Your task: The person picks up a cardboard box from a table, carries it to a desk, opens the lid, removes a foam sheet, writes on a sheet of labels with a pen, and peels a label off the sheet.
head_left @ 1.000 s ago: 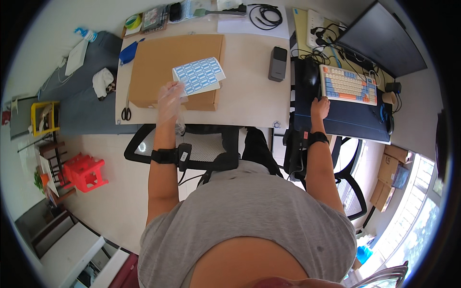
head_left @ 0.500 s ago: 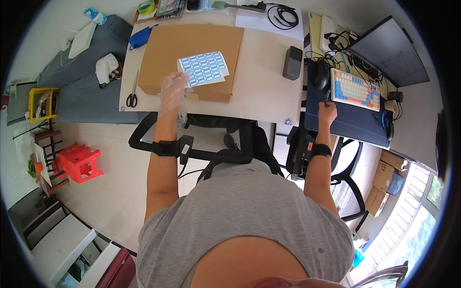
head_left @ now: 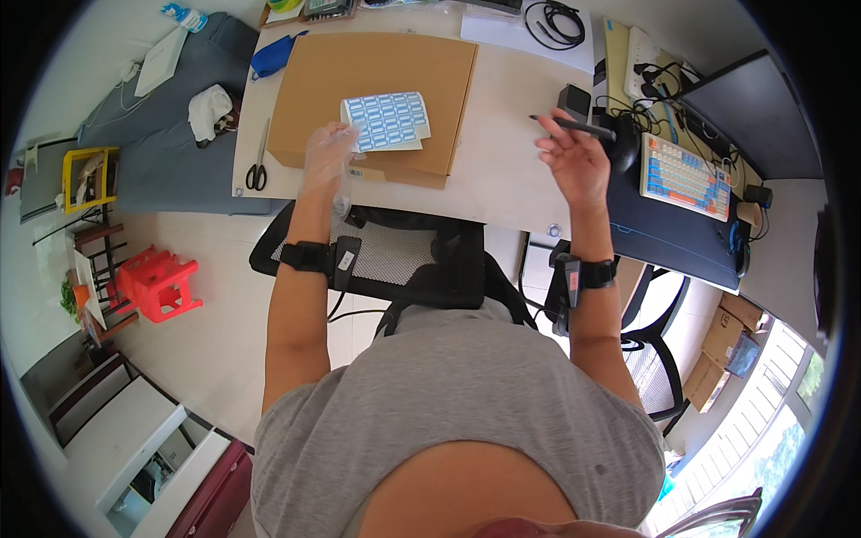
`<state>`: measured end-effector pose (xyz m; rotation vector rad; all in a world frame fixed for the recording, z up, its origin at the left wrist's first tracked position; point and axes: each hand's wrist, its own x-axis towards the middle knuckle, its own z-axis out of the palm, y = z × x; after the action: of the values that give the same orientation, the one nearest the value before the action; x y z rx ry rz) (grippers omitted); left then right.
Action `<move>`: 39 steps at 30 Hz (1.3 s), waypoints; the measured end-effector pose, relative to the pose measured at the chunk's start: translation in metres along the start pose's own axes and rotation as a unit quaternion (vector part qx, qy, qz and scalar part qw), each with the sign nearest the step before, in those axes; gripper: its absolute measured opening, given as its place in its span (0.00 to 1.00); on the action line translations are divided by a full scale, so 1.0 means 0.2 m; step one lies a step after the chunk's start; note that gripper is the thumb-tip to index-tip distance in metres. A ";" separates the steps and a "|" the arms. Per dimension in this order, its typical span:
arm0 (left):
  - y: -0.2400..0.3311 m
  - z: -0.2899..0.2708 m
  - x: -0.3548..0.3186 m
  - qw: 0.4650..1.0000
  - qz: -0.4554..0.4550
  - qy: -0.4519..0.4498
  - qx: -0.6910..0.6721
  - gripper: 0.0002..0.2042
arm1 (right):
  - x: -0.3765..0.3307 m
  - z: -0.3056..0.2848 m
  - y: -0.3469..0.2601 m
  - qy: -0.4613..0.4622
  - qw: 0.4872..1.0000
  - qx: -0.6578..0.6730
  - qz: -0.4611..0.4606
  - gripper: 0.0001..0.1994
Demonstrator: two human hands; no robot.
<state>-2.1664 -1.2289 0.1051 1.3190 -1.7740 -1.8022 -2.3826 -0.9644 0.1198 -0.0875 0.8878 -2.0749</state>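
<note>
The left hand (head_left: 330,152), in a clear plastic glove, pinches the near-left corner of a white sheet of blue-bordered labels (head_left: 387,119). The sheet is over the cardboard box (head_left: 395,67) (whether it touches the lid is hard to tell), and the box lies flat on the pale counter (head_left: 502,152). The right hand (head_left: 574,161), bare, grasps a dark pen (head_left: 585,129) among loosely curled fingers, its thin end pointing left. Just beyond that hand stands a dark block-shaped device (head_left: 575,102); a black mouse (head_left: 621,148) is just to its right. Black scissors (head_left: 256,175) lie left of the box.
</note>
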 end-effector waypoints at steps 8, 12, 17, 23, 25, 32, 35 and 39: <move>-0.16 0.01 0.17 0.994 0.027 0.022 0.104 0.11 | 0.20 0.14 0.35 -0.001 0.990 -0.143 -0.012 0.04; -0.20 0.01 0.19 0.998 0.038 0.021 0.037 0.10 | 0.26 0.21 0.49 -0.022 0.962 -0.271 -0.020 0.05; -0.17 0.01 0.19 0.999 0.044 0.002 0.021 0.10 | 0.31 0.28 0.68 -0.037 0.942 -0.328 -0.056 0.03; -0.11 0.01 0.17 0.986 0.085 0.031 0.140 0.09 | 0.37 0.22 0.82 -0.029 0.905 -0.409 -0.118 0.02; -0.15 -0.01 0.20 0.981 0.102 0.029 0.163 0.09 | 0.36 0.25 0.81 -0.029 0.886 -0.441 -0.139 0.02; -0.11 -0.01 0.19 0.995 0.055 -0.025 0.080 0.10 | 0.36 0.26 0.81 -0.007 0.873 -0.463 -0.151 0.02; -0.14 -0.02 0.21 0.985 0.088 -0.005 0.150 0.10 | 0.35 0.26 0.82 -0.010 0.857 -0.474 -0.202 0.02; -0.17 -0.01 0.22 0.986 0.080 0.012 0.148 0.10 | 0.34 0.25 0.85 -0.016 0.842 -0.496 -0.212 0.02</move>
<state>-2.1761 -1.2562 0.0562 1.2505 -2.1300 -1.4763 -2.2917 -1.1066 0.0346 -0.9375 1.9786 -1.7392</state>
